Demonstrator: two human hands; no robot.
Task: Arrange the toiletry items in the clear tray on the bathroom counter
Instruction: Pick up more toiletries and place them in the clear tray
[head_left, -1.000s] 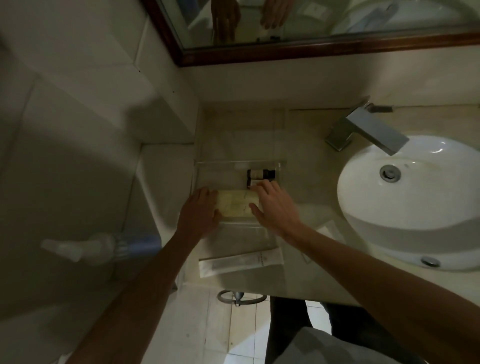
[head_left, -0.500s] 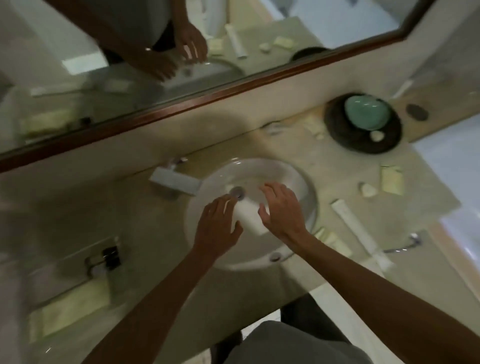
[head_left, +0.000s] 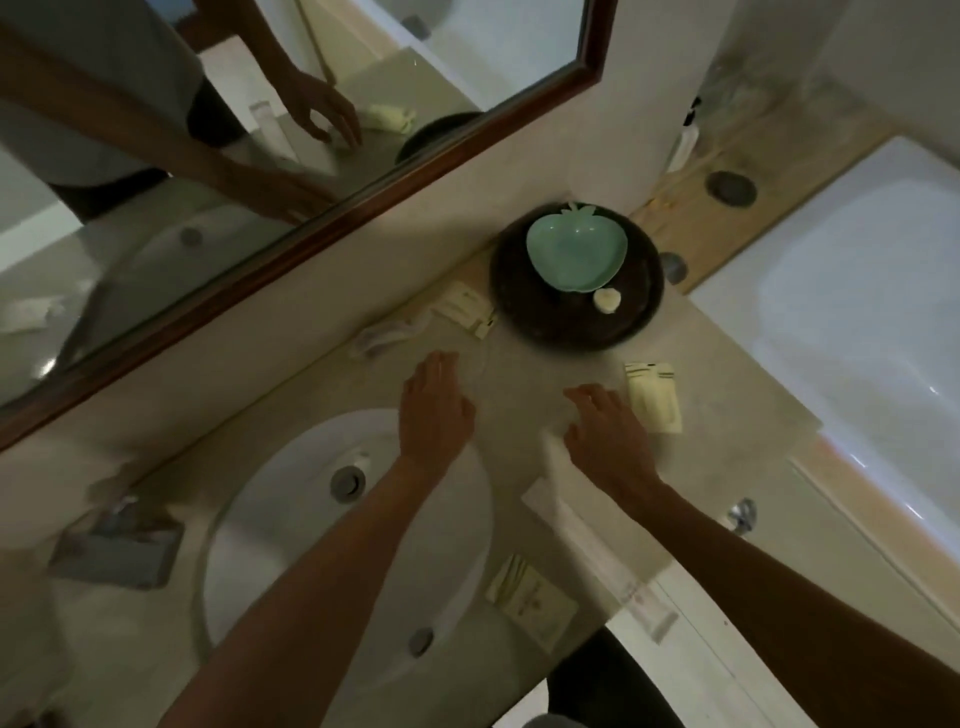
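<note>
Both hands hover over the right part of the bathroom counter (head_left: 535, 384), palms down, fingers loosely spread, holding nothing. My left hand (head_left: 434, 405) is beside the basin's right rim. My right hand (head_left: 605, 434) is just left of a cream sachet (head_left: 653, 397). A long white tube (head_left: 602, 558) lies under my right forearm, reaching the counter's front edge. Another cream packet (head_left: 532, 600) lies near the front edge. Small packets (head_left: 465, 309) and a wrapped white item (head_left: 387, 335) lie by the back wall. The clear tray is out of view.
A dark round plate (head_left: 576, 325) holds a green apple-shaped dish (head_left: 574, 252) and a small pale soap (head_left: 607, 300). The white basin (head_left: 291, 519) and metal faucet (head_left: 117, 551) sit at left. A mirror (head_left: 208, 156) hangs behind. A white bathtub (head_left: 841, 332) lies at right.
The view swung right from the tray, past the basin, to the counter's right end. Both hands left the soap bar in the tray and now hover empty near the scattered packets.
</note>
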